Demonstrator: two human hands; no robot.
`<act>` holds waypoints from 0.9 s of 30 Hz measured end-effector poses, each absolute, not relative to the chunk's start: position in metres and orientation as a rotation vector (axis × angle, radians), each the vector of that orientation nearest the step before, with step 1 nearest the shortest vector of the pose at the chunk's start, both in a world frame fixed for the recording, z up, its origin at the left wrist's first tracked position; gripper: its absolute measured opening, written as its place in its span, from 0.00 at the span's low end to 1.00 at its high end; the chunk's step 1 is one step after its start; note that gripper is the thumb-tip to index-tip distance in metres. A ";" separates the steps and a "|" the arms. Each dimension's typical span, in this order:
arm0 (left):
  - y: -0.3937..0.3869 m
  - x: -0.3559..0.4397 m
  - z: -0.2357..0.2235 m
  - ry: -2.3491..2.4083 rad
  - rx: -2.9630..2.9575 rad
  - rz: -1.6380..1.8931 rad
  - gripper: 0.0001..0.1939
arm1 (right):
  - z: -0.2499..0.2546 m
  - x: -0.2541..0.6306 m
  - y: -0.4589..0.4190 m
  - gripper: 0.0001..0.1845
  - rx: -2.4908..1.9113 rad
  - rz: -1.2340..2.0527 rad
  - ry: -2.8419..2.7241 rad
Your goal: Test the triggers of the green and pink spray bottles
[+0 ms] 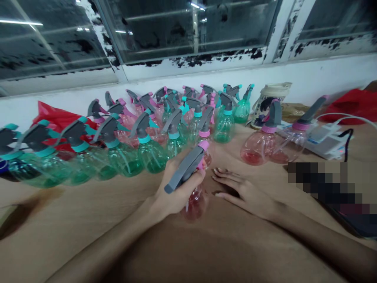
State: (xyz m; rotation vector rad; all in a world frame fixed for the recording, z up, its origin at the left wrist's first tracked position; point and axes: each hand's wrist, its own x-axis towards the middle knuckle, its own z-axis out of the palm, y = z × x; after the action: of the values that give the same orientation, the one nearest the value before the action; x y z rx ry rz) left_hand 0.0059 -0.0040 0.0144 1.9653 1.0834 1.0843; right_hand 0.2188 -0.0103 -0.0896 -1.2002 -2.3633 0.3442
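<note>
My left hand (179, 192) is wrapped round the neck and trigger of a pink spray bottle (194, 208), whose grey and pink spray head points away from me. Its clear, pinkish body shows below my fingers, close to the tabletop. To its right, my right hand (243, 192) rests on the table with fingers stretched out and nothing in them. Just beyond my left hand stand a green spray bottle (151, 157) with a turquoise collar and another pink-collared spray bottle (204, 135). Two pink spray bottles (255, 151) stand beyond my right hand.
Several more green and pink spray bottles crowd the back and left of the wooden table (97, 220). A red bag (55, 116) lies behind them. At right are a patterned cup (269, 96), a white power strip (324, 145) with cables, another red bag (349, 106) and a blurred dark object (332, 200).
</note>
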 end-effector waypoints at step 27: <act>-0.005 0.013 0.006 1.054 1.956 1.123 0.08 | -0.063 0.195 -0.040 0.38 -1.189 0.646 -2.138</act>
State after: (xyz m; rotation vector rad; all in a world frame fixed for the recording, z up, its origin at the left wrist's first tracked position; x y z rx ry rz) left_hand 0.0132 -0.0049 0.0056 1.9564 1.0540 1.1228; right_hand 0.1946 -0.0399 -0.0629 -1.1890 -2.1385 0.6459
